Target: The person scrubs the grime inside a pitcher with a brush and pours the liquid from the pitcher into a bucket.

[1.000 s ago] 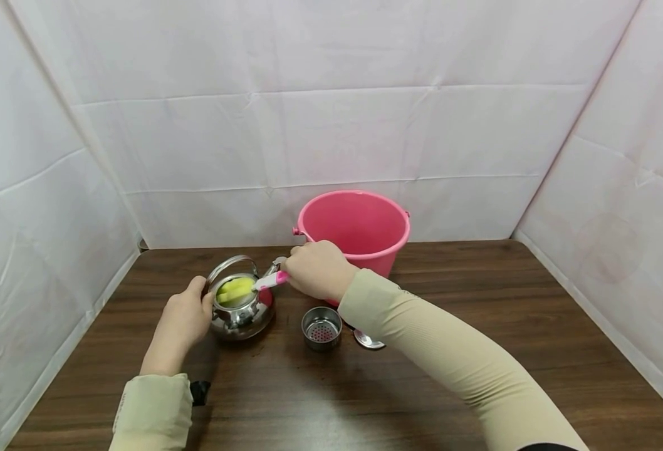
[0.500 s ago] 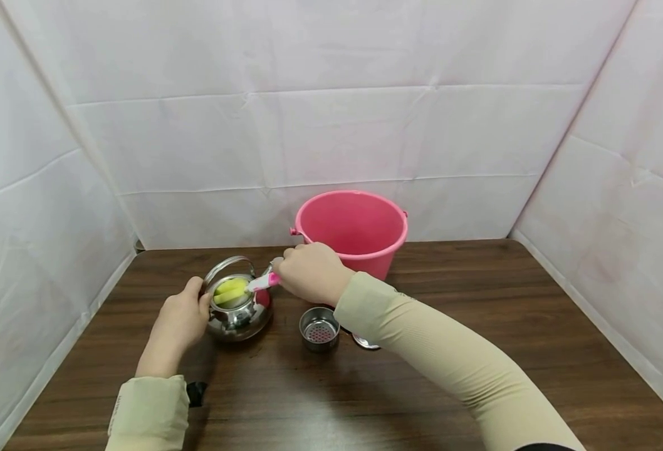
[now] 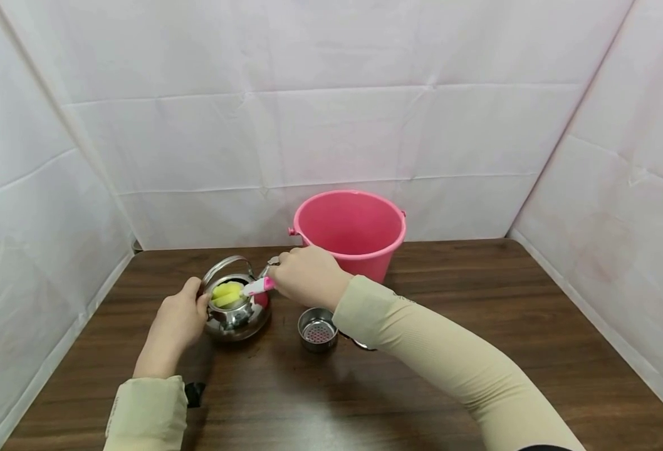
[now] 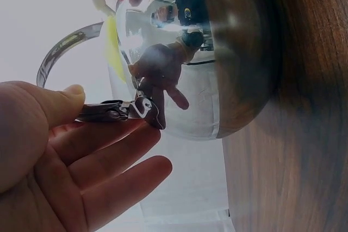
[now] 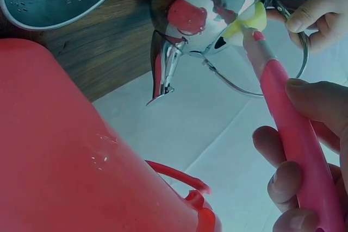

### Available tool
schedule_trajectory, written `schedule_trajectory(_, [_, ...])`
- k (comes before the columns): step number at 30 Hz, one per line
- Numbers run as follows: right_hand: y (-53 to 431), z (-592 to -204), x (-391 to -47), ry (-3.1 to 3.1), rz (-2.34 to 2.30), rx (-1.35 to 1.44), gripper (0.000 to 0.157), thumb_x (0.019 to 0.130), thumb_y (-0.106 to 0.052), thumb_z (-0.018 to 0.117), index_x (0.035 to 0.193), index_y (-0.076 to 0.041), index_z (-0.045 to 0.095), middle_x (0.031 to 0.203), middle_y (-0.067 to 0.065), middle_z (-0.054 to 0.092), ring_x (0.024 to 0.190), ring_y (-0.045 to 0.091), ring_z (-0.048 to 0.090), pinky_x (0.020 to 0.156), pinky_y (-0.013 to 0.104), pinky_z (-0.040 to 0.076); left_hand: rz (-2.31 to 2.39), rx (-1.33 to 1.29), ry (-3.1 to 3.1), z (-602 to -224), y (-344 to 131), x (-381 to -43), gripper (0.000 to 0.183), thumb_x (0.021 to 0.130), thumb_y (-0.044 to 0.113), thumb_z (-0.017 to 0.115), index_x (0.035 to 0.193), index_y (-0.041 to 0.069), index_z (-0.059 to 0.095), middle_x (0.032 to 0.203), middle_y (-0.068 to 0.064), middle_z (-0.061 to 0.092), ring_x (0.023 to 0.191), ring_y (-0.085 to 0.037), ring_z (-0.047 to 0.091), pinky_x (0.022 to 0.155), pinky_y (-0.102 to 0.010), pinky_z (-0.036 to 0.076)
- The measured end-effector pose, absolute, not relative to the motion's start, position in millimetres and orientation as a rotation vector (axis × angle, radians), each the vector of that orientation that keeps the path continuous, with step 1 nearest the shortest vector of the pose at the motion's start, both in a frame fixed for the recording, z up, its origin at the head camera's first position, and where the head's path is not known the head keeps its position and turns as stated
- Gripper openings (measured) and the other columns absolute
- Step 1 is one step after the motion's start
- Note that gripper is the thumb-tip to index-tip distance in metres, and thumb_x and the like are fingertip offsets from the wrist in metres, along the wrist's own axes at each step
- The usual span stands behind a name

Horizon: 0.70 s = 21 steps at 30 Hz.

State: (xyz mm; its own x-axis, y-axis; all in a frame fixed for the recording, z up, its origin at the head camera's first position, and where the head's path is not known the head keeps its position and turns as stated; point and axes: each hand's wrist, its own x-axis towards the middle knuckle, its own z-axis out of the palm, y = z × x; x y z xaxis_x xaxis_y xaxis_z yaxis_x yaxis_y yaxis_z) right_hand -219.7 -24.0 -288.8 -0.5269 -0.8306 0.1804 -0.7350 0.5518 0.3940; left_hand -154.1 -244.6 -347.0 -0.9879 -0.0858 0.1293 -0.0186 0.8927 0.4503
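A shiny steel kettle (image 3: pixel 235 326) stands lidless on the table's left half, its arched handle raised. My left hand (image 3: pixel 176 319) pinches the near end of that handle between thumb and fingers; in the left wrist view the other fingers extend beside the kettle wall. My right hand (image 3: pixel 309 274) grips the pink handle of a sponge brush (image 5: pixel 288 129). The brush's yellow sponge head (image 3: pixel 227 293) sits in the kettle's mouth, and its lower part is hidden inside. Right of the kettle rests a small steel strainer cup (image 3: pixel 318 337) with a perforated bottom.
Behind my right hand is a pink bucket (image 3: pixel 368 266). The edge of a shiny metal piece (image 3: pixel 363 346) shows beside the strainer cup, mostly covered by my right sleeve. White sheeting (image 3: pixel 331 138) encloses the back and sides of the dark wooden table (image 3: pixel 478 300).
My right hand has shifted a little left and down with the sponge brush, and the sponge has moved within the kettle's mouth. My left hand keeps its hold on the kettle handle.
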Motion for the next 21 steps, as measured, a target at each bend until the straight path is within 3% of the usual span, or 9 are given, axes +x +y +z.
schedule_trajectory(21, [-18.1, -287.3, -214.0, -2.469, -0.381, 1.305, 0.019, 0.090, -0.028, 0.057, 0.100, -0.023, 0.072, 0.085, -0.003, 0.069, 0.073, 0.015, 0.063, 0.063, 0.028, 0.053, -0.693, 0.103, -2.940, -348.3, -244.7, -153.5, 0.020, 0.100, 0.016, 0.042, 0.111, -0.001, 0.042, 0.083, -0.025, 0.060, 0.066, -0.030, 0.054, 0.057, -0.041, 0.041])
